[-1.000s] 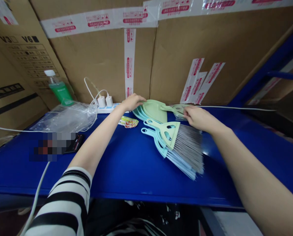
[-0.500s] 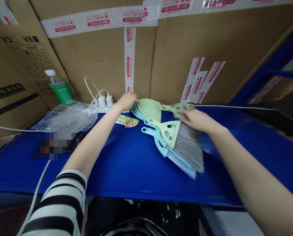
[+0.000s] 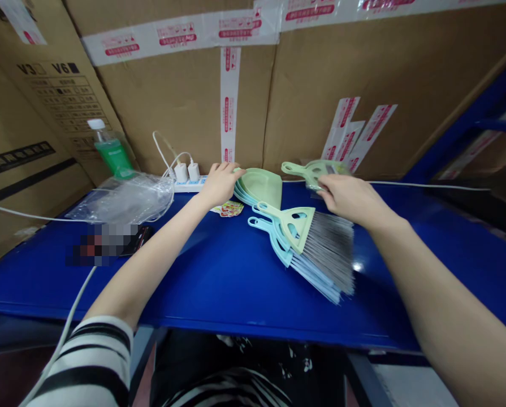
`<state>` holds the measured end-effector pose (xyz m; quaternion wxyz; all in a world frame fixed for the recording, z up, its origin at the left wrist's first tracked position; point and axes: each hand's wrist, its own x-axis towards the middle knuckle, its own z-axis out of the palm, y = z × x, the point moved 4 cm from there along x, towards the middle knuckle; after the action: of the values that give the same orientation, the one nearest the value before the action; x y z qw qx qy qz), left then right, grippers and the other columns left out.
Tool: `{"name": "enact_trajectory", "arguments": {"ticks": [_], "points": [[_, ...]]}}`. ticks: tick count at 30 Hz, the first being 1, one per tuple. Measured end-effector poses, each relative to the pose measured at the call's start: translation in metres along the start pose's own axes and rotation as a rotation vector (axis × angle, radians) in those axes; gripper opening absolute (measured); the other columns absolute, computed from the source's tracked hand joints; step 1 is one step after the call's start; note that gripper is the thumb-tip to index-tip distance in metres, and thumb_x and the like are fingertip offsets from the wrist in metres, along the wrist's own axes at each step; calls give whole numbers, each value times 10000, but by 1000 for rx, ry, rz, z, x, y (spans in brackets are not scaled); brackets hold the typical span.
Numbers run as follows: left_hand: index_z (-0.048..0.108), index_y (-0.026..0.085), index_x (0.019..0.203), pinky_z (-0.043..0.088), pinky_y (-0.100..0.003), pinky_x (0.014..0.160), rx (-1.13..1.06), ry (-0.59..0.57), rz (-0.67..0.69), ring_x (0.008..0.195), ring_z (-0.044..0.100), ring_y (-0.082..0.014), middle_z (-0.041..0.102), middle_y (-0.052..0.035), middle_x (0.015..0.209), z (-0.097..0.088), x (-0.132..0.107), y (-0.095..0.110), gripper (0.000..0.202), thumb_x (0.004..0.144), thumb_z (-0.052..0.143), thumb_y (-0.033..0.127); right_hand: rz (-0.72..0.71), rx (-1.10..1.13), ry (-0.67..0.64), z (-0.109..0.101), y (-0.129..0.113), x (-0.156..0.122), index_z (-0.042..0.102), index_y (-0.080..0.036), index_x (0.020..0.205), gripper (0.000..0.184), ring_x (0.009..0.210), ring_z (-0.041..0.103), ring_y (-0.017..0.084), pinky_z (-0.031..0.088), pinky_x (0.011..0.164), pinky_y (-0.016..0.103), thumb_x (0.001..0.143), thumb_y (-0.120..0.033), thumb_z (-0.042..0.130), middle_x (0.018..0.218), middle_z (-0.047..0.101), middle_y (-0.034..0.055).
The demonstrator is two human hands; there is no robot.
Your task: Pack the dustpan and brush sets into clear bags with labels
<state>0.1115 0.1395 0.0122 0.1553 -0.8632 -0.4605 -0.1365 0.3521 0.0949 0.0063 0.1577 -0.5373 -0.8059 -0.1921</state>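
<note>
1. The right hand (image 3: 349,198) is clamped on the pan end of a single green dustpan (image 3: 314,169), fingers curled over it, with the handle sticking out to the left.
2. That dustpan has just moved. A second ago its handle lay low against the nested pile, and now it is lifted clear and held near the rear edge of the blue tabletop (image 3: 219,282), apart from the pile. It looks hazy, perhaps wrapped, but I cannot tell.
3. So one piece is now separated from the rest and is carried by the hand alone.
4. The left hand (image 3: 219,182) has hardly shifted. It lies flat with its fingers spread over the left rim of the dustpan stack (image 3: 262,189), pressing rather than gripping.
5. The stack, a green pan on top with blue ones beneath, stays put at the middle of the rear edge.
6. Just in front of the stack and under the right wrist, a fanned pile of brushes (image 3: 316,246) lies untouched, handles pointing left and bristles toward the front right.
7. Small printed sticker sheets (image 3: 230,209) lie beside the left wrist.
8. Further left along the rear edge are a power strip (image 3: 187,182), a crumpled plastic bag (image 3: 125,200) and a green bottle (image 3: 111,151).
9. Taped cardboard boxes (image 3: 185,107) stand behind everything.
</note>
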Motion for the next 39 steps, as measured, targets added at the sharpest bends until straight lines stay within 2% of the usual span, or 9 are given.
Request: {"name": "enact_trajectory", "arguments": {"ticks": [4,8,12,16,19,22,29,36,39], "points": [[539,139,1262,386,-464,992,-203,104,-108,1178,520,-284,597,-148,1245,-8,-25,11,379,909,404,124,-138,-6,78,-19,-29,-3,486,-226,717,144,649,548,215,323,486,287,822,-163,411,702,589,75],[564,140,1152,443,-386,945,-758,160,-284,1069,585,-223,646,-108,1132,-15,-48,15,316,961,375,307,-343,-2,105,-33,-74,-11,514,-209,755,168,655,534,196,334,496,271,859,-135,405,696,584,64],[583,138,974,494,-251,566,-1430,-66,-571,573,601,-130,621,-18,687,-9,-76,15,255,936,445,348,-536,9,178,-40,-117,-25,552,-185,762,224,665,526,184,371,559,271,854,-47,403,687,581,53],[589,118,764,421,-194,414,-1734,-244,-611,420,531,-87,567,9,568,-9,-105,13,214,830,622,318,-694,70,211,-40,-144,-36,585,-168,793,291,660,520,174,397,618,280,858,9,364,682,587,40],[592,98,749,391,-179,367,-1783,-397,-563,401,530,-74,609,-19,622,-9,-126,12,277,777,687,356,-745,133,223,-38,-153,-40,586,-171,787,322,671,527,173,418,658,287,922,-39,325,674,586,30],[572,117,811,400,-172,364,-1791,-375,-569,414,560,-78,634,-13,689,-10,-144,6,285,732,734,338,-704,239,198,-39,-151,-38,581,-174,800,304,701,546,179,431,653,291,983,-212,341,720,600,46],[577,116,878,396,-179,399,-1789,-451,-619,422,577,-93,651,-25,675,-7,-169,-10,292,739,724,326,-319,301,114,-29,-124,-25,564,-169,1023,247,900,570,264,448,705,366,953,-288,360,964,637,136],[604,121,937,440,-208,506,-1781,-462,-597,549,612,-122,655,-28,695,-10,-172,-9,301,739,723,313,-291,419,-136,-18,-136,-27,478,-211,710,259,700,536,206,395,625,317,844,-411,573,710,584,47],[612,124,960,443,-217,511,-1768,-453,-570,553,596,-118,660,-29,729,-13,-172,-7,311,735,722,308,-318,383,-193,-18,-144,-31,439,-214,658,267,658,511,183,367,635,313,816,-347,608,668,562,24]]}}
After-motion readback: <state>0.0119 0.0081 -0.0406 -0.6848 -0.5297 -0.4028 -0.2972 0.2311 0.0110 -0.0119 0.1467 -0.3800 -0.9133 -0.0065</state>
